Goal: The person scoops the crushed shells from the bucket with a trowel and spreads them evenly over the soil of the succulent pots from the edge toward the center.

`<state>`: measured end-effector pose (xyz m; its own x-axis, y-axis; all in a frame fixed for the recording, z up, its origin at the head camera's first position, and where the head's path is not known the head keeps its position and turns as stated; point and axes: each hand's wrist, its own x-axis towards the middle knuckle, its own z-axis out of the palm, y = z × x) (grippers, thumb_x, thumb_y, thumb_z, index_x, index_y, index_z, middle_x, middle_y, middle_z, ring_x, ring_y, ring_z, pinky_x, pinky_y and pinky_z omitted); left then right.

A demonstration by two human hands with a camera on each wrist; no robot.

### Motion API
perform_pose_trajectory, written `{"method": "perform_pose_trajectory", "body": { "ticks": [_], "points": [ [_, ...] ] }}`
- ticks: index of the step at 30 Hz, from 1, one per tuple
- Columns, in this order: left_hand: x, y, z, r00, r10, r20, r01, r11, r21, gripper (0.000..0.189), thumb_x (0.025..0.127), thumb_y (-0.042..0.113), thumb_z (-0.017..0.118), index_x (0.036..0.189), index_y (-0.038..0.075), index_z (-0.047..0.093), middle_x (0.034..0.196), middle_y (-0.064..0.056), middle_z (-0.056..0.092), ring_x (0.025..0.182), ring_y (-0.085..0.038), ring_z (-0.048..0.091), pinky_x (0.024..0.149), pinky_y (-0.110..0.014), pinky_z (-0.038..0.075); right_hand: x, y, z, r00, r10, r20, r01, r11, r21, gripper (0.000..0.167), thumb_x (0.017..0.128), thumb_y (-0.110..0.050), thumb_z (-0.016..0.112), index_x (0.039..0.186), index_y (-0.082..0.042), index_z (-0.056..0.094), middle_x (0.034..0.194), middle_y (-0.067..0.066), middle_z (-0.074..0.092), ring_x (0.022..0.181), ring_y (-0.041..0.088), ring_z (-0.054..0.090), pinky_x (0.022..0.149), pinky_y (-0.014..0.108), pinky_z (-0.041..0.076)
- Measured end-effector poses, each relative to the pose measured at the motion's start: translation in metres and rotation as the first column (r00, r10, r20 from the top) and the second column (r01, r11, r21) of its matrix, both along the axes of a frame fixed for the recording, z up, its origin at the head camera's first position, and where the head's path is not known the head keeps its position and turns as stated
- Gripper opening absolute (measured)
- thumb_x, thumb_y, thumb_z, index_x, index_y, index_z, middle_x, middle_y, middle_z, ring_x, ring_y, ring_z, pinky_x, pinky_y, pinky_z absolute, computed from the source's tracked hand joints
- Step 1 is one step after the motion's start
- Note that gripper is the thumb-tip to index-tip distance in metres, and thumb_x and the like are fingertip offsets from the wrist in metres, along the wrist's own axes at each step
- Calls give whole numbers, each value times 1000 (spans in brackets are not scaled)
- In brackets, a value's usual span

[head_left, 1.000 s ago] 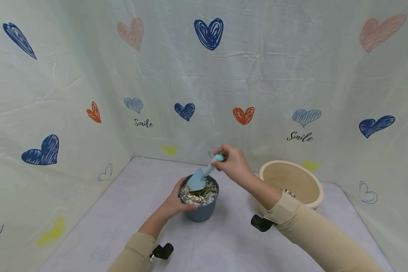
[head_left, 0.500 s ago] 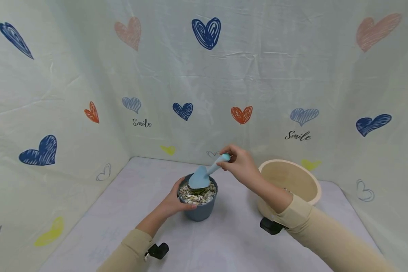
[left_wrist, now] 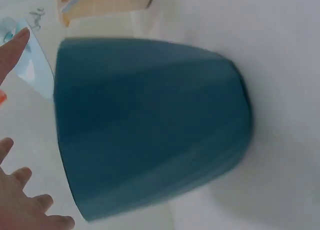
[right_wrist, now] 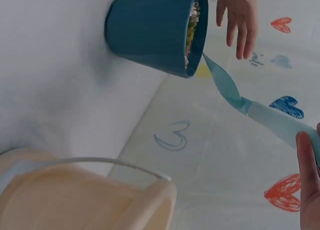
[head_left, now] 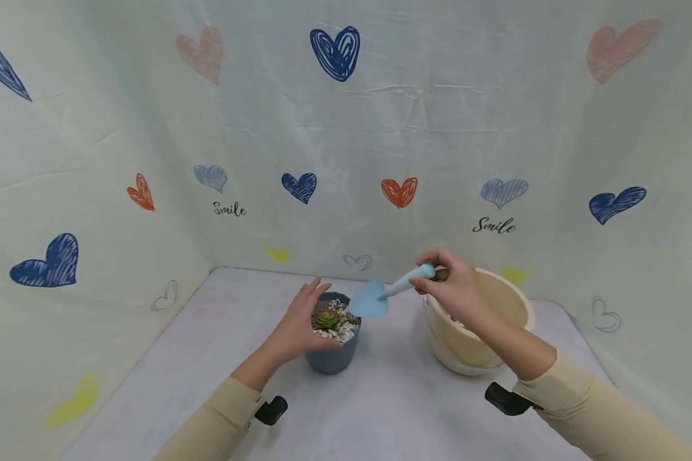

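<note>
A dark blue flowerpot (head_left: 333, 360) stands on the table, filled with pale pebbles (head_left: 341, 330) around a small green succulent (head_left: 326, 319). My left hand (head_left: 297, 323) is at the pot's left side, fingers spread and loose by the rim. In the left wrist view, the fingertips stand off from the flowerpot wall (left_wrist: 150, 125). My right hand (head_left: 454, 285) pinches the handle end of a light blue toy trowel (head_left: 371, 299), whose blade is beside the pot's right rim. The right wrist view shows the trowel (right_wrist: 225, 82) with its tip close to that rim.
A beige bucket (head_left: 452, 342) with a handle stands to the right, partly behind my right forearm; some pebbles show inside. A pale cloth (head_left: 392, 410) covers the table. Behind it hangs a white curtain (head_left: 369, 134) printed with hearts.
The trowel has moved right, from over the succulent to the pot's right rim, uncovering the plant. My left hand has loosened from the pot, its fingers spreading upward.
</note>
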<state>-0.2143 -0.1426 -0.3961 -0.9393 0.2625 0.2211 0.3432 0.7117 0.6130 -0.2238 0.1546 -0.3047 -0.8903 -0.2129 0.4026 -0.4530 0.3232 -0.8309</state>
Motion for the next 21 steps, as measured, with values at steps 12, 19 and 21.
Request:
{"method": "perform_pose_trajectory", "body": {
  "ticks": [12,19,21],
  "points": [
    [1,66,9,991,-135,10,135,987,-83,101,74,52,81,154,21,29,160,-4,21,146,-29,19,110,-57,27,21,72,15,990,-142,-6,142,986,82,29,88,-8,73,109,3,56,96,12,62,76,9,69,69,24,57],
    [-9,98,9,984,-171,43,174,982,-74,100,73,53,81,154,21,31,159,-5,24,144,-28,25,108,-54,32,27,110,17,966,-254,-42,257,954,153,31,90,-11,72,113,4,57,95,3,61,75,3,68,68,18,55],
    [-12,107,7,981,-185,55,189,979,-78,100,74,53,80,154,22,30,159,-5,24,144,-27,25,109,-54,32,28,120,18,959,-280,-46,284,946,156,33,90,-11,71,115,4,56,95,0,62,75,2,68,69,15,54]
  ]
}}
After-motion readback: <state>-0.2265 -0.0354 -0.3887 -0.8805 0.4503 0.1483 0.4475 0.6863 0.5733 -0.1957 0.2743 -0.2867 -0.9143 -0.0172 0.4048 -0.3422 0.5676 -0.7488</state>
